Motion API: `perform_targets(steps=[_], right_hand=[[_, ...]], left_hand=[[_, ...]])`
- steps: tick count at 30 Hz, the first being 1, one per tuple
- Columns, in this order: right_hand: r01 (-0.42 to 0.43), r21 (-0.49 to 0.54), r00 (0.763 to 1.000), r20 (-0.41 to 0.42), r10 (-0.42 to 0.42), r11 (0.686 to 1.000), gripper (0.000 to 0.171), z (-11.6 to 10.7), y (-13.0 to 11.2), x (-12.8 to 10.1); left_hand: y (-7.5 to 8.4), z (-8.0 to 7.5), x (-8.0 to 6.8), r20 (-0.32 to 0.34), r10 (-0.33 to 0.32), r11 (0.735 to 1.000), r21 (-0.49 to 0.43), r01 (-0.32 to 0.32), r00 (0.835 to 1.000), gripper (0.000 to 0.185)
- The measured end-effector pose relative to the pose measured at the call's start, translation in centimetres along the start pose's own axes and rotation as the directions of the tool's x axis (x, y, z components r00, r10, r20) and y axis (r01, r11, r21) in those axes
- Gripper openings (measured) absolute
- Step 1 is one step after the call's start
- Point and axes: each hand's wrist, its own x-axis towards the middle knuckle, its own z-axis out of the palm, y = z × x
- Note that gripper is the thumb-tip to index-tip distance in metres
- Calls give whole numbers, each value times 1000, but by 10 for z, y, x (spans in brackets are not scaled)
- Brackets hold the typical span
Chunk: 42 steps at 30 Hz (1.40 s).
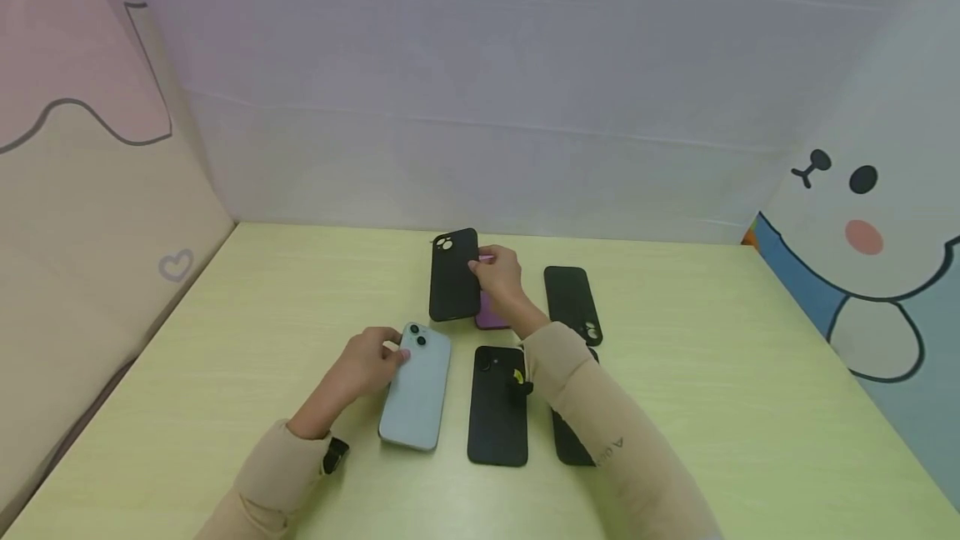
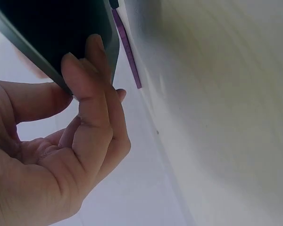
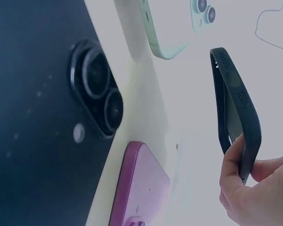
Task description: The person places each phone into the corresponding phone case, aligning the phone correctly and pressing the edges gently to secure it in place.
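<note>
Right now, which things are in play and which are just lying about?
In hand:
right hand pinches black case
left hand grips blue phone

Lying about:
purple phone
black phone
far black case
dark item under right sleeve

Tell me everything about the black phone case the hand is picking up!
The black phone case is empty, thin and looks like soft matte rubber. It has a camera cutout near its top corner and small holes along one edge, seen in the right wrist view. The right hand pinches its edge with thumb and fingers, lifting it tilted above the yellow-green table. It sits toward the far side, just left of a purple phone lying under the hand.
</note>
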Motion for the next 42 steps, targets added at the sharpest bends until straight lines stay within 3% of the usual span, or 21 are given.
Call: perform_targets(steps=[9,21,33,42], right_hand=[[26,77,999,26,-28,997,34,-10,1,-10],[53,197,994,79,-70,979,34,-23,2,-33],[47,256,991,112,-78,966,35,-26,6,-49],[25,239,992,116,-54,971,34,-26,10,-53]], left_hand=[[-3,-3,6,-50,-29,999,-42,27,998,34],[-4,-11,14,-157,-10,989,-145,-13,988,35],[1,-17,21,-206,-28,971,-236,-22,978,37],[8,-22,28,-230,-49,953,-302,-24,972,37]])
